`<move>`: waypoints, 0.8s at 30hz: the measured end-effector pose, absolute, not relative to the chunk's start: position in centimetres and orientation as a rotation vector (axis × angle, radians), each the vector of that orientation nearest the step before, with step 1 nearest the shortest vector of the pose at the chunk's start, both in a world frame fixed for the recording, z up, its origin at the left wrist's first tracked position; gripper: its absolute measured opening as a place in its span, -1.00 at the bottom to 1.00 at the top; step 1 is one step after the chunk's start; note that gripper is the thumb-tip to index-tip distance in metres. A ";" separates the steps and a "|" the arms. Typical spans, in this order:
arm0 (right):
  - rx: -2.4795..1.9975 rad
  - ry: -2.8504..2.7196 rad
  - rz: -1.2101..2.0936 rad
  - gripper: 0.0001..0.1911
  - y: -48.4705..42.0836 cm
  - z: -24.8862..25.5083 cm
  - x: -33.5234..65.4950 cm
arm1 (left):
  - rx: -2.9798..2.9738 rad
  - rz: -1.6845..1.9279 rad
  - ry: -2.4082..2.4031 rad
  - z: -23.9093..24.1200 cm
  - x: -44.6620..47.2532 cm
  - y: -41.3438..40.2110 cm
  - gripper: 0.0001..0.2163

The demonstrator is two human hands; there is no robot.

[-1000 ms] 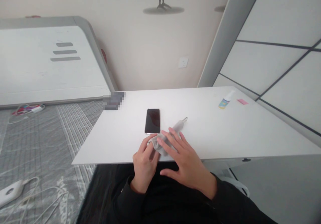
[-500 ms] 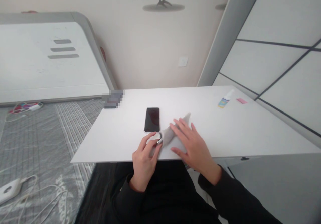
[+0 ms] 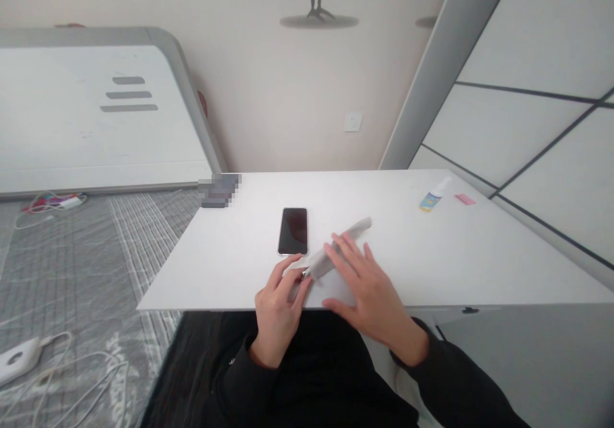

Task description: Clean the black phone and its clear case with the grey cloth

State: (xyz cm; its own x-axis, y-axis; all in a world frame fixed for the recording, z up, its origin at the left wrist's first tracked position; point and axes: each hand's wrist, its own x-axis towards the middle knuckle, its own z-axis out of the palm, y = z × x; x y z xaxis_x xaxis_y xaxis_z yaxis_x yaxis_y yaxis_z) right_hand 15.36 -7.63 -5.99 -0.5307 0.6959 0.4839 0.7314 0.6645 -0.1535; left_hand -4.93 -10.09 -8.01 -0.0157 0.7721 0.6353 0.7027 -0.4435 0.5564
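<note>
A light grey cloth (image 3: 320,266) lies slantwise on the white table (image 3: 215,268), its far end narrow and raised a little past my right hand. My left hand (image 3: 279,302) is closed in a pinch near the front edge, at the cloth's near end. Between its fingertips shows a small shiny metal piece (image 3: 304,275), too small and covered to name. My right hand (image 3: 369,287) lies over the middle of the cloth, fingers stretched and apart, the thumb spread toward my left hand. Just beyond my left hand a dark-screened phone (image 3: 293,231) lies flat.
A small bottle with a white top (image 3: 432,200) lies at the back right, beside a flat pink piece (image 3: 465,199). A blurred-out dark item (image 3: 220,191) sits at the back left corner. Cables and a white device (image 3: 19,361) rest on the grey patterned surface at left.
The cloth's far end has gone from a wider, pointed shape to a narrow strip. The metal piece shows less now. Both hands stay nearly in place; the view has tilted up slightly.
</note>
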 end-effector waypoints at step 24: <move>-0.931 -2.496 -0.027 -0.11 -7.9 -5.8 14.6 | 2.165 1.470 1.615 -8.1 -4.9 -10.2 -0.90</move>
State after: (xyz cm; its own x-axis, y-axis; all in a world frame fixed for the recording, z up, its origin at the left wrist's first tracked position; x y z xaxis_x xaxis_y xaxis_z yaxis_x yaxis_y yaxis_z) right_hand 14.62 -7.87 -5.78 -0.6575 0.6136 0.4372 0.6231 0.7691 -0.1425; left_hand -4.93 -10.17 -8.06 -0.0072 0.7704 0.6375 0.7068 -0.4470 0.5482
